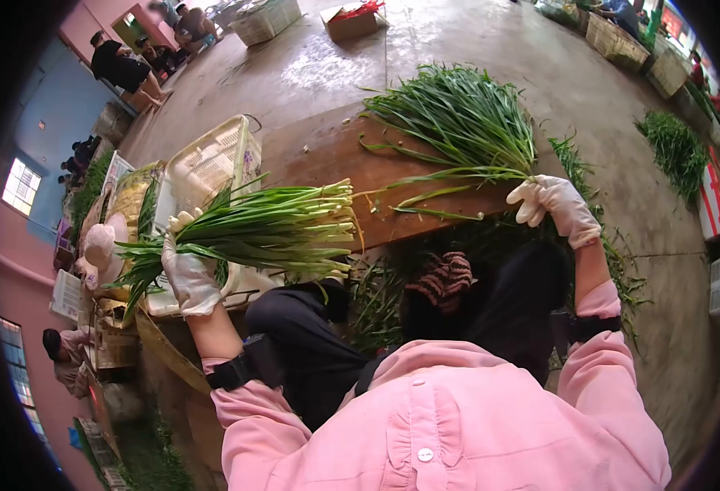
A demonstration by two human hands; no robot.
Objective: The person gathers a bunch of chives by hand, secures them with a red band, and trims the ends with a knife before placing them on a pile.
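My left hand (190,274), in a white glove, is wrapped round a thick bunch of chives (286,221) by its leafy part. The pale cut ends of that bunch point right, over the wooden board (319,155). My right hand (552,209), also gloved, hovers at the board's right edge, its fingers loosely apart. Right beside its fingertips is the root end of a large pile of chives (458,114), whose green leaves fan out to the far left. A few loose stalks (437,213) lie on the board just left of that hand.
A white plastic basket (212,159) stands left of the board. Scattered leaves (376,303) cover the floor below, and more greens (675,151) lie at right. A cardboard box (352,23) and crate (266,20) stand farther off. Several people (122,69) are at the far left.
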